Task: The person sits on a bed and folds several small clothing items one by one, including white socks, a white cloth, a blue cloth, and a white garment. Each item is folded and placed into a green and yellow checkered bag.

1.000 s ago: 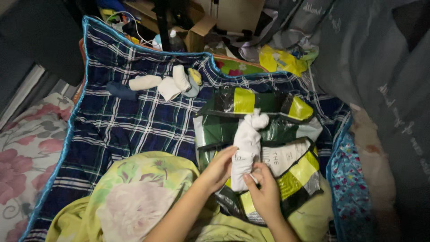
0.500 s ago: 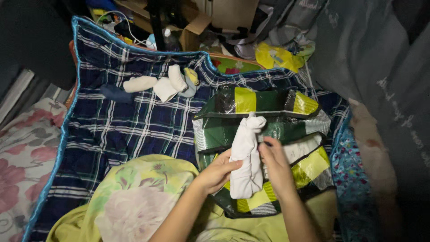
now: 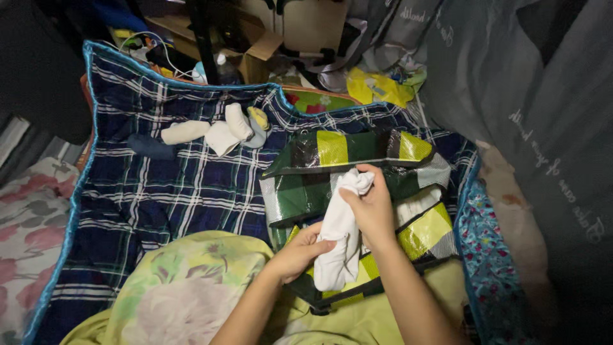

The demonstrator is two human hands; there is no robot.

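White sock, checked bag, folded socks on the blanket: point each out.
white sock [image 3: 337,233], head view, middle of its body between the hands
checked bag [image 3: 332,148], head view, yellow patch on its upper flap
folded socks [image 3: 222,137], head view, white one mid-pile

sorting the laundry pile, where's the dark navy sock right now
In the head view the dark navy sock lies on the plaid blanket at upper left, just left of the cream rolled sock, well away from both hands.

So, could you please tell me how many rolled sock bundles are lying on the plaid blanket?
4, clustered near the blanket's far edge: a dark one leftmost, then a cream one, a white one, and a white roll against a grey-yellow piece. More may be hidden.
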